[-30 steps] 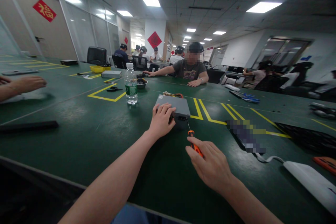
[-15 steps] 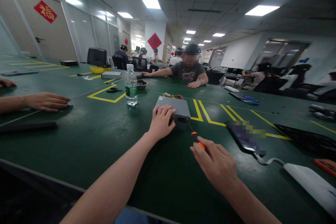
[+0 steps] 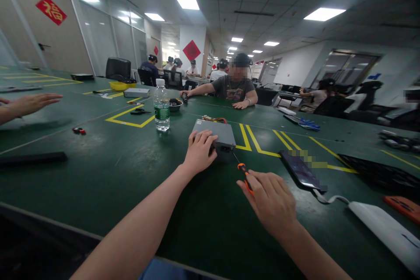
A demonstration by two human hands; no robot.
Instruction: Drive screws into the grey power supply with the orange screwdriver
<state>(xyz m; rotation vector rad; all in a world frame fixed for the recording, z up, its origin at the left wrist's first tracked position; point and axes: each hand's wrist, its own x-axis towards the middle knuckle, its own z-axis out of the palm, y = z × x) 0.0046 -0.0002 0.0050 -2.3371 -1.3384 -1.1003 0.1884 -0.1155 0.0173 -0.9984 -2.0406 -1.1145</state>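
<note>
A grey metal computer power supply (image 3: 220, 130) lies on the green table, its coloured wires (image 3: 215, 119) coming out at the far side. My left hand (image 3: 200, 151) is closed on its near left part, fingers over the top and thumb at the near side. My right hand (image 3: 271, 197) grips the black and orange handle of a screwdriver (image 3: 243, 169). The screwdriver's thin shaft points up and left to the near right corner of the power supply, close to its socket. Whether the tip sits in a screw is too small to tell.
A water bottle (image 3: 162, 106) stands left of the power supply, with a small bowl (image 3: 175, 104) behind it. To the right lie a phone (image 3: 300, 170) and a white power bank (image 3: 383, 232) joined by a cable. A co-worker's hand (image 3: 36, 104) hovers at left; another person sits opposite.
The co-worker's hand at left has lifted and drawn back leftward, uncovering a small red and black item on the table. My hands, the power supply and the screwdriver stay nearly in place.
</note>
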